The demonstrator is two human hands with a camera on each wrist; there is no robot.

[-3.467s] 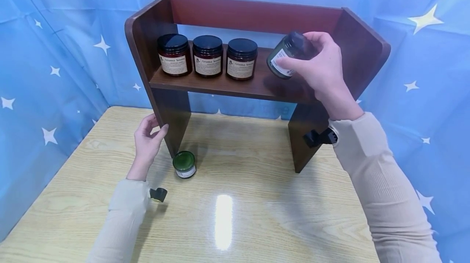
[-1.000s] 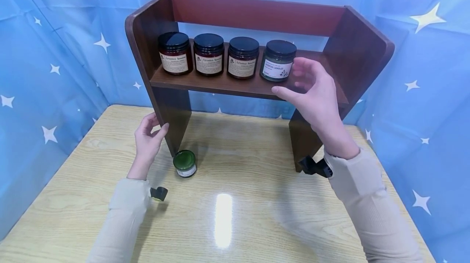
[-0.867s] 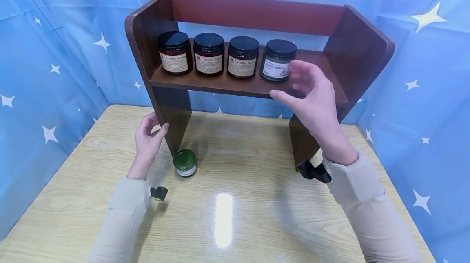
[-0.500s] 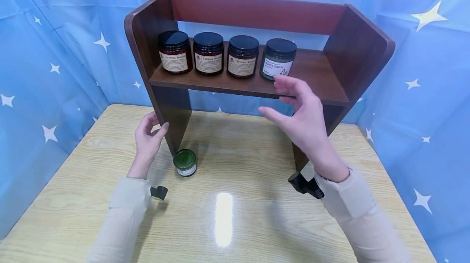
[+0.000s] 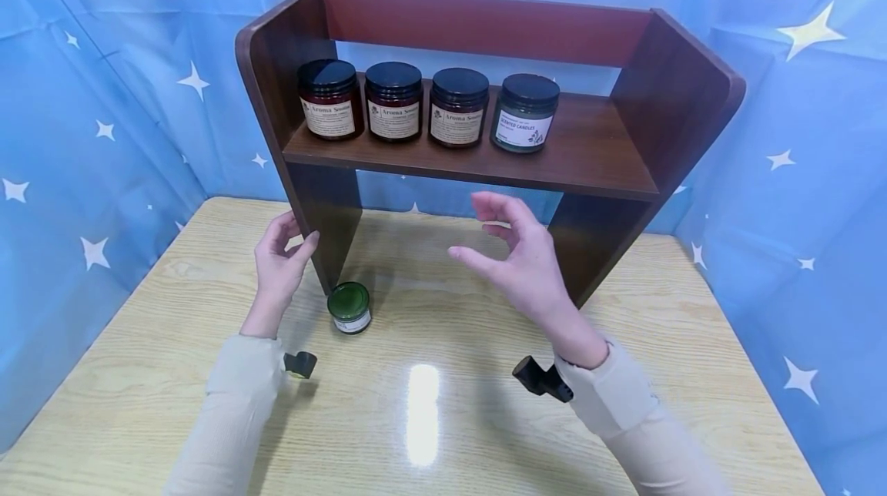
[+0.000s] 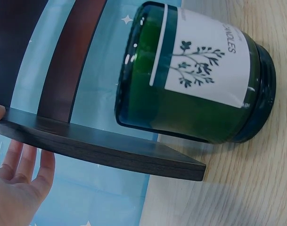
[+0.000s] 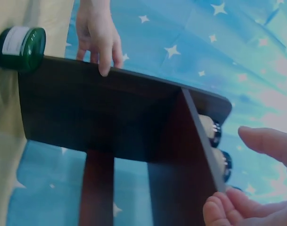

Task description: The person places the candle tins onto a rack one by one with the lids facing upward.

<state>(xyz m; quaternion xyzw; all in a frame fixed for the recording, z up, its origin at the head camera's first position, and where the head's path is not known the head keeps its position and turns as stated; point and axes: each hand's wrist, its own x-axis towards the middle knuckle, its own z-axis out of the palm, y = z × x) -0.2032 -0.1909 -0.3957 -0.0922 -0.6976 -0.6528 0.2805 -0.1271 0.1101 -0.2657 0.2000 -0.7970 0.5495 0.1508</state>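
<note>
My left hand [image 5: 280,257] pinches the front edge of the dark brown shelf's [image 5: 443,166] left side panel, thumb in front and fingers behind. My right hand [image 5: 516,257] hangs in the air before the lower opening, fingers loosely bent and holding nothing. On the board stand three dark red candle jars with black lids [image 5: 329,99] [image 5: 393,101] [image 5: 459,107] and, to their right, a green scented candle jar [image 5: 524,112]. Another green candle jar [image 5: 349,308] sits on the table by the left panel's foot, lid down; its label shows in the left wrist view.
The shelf stands on a light wood table [image 5: 430,419] with a bright glare patch in front. Right of the standing green jar, bare board [image 5: 596,145] reaches to the right side panel [image 5: 682,95]. A blue star-printed curtain [image 5: 138,95] hangs behind and on both sides.
My right hand held the green jar tilted over the board, then set it upright beside the red jars and let go. It has since moved down and left. My left hand stays put.
</note>
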